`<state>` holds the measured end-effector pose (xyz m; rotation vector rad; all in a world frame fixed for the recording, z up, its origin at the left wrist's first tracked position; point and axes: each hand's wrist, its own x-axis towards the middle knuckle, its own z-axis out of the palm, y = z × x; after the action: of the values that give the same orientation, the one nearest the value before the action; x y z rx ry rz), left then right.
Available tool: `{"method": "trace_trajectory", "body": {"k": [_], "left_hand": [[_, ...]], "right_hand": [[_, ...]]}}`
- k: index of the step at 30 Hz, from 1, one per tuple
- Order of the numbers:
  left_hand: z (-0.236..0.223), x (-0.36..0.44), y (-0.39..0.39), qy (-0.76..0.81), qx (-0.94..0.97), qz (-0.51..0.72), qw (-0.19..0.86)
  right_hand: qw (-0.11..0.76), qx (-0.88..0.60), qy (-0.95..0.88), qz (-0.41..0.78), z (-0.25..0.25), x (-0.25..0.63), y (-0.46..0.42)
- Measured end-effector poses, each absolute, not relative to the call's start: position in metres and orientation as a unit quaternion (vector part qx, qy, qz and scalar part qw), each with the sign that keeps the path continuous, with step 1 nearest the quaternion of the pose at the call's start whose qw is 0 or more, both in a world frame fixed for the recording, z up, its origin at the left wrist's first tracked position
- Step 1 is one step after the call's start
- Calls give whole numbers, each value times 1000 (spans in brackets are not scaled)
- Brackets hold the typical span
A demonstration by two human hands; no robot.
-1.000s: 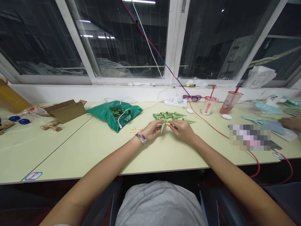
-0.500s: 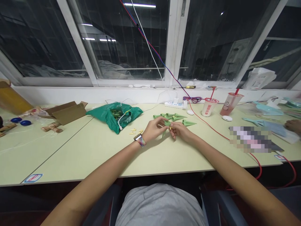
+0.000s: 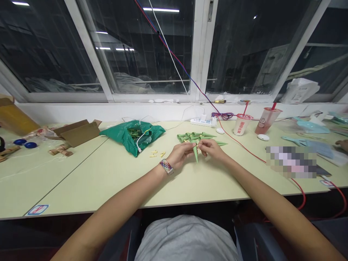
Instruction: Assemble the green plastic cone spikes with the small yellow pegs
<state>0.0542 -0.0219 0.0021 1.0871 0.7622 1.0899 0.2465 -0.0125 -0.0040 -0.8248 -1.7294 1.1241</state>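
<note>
My left hand point(image 3: 181, 154) is closed on a green cone point(image 3: 196, 155), whose point hangs downward. Right beside it, my right hand point(image 3: 210, 148) pinches a small pale-yellow piece point(image 3: 198, 145) near the cone's upper end; the fingers partly hide it. Just behind both hands lie several more green cones point(image 3: 206, 135) in a loose cluster, some with yellow bits showing at their wide ends. Several small yellow pieces point(image 3: 153, 156) are scattered on the table left of my left wrist.
A green plastic bag point(image 3: 119, 133) with a white cable on it lies left of centre, near an open cardboard box point(image 3: 80, 134). Two drink cups point(image 3: 240, 125) with red straws, a power strip point(image 3: 203, 122) and a red cable stand to the right. Another person's hand point(image 3: 343, 145) shows at the right edge.
The green cone in my left hand has turned and now points straight down in plain sight. My left wrist has rotated, and my right fingers stay close to the cone's top.
</note>
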Motion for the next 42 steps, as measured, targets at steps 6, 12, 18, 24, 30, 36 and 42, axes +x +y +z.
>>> {"method": "trace_trajectory", "body": {"k": [6,12,18,24,30,36,42], "left_hand": [[8,50,-30,335,666,533,400],[17,45,-33,279,761,516,278],[31,16,-8,358,508,527,579],[19,33,-10,327,545,504,584],[1,82,-14,355,679,439,470],[-13,126,-16,369,847,318,214],[-16,163,-16,366,908,201,-35]], "right_hand": [[454,-293,-621,568,2,246,-15],[434,-273,-584,629,6,246,-16],[628,-289,-481,538,19,282,-1],[710,-331,-424,455,14,289,12],[732,-349,-409,419,15,288,12],[774,-343,-393,360,26,303,11],[764,-349,-410,355,22,300,11]]}}
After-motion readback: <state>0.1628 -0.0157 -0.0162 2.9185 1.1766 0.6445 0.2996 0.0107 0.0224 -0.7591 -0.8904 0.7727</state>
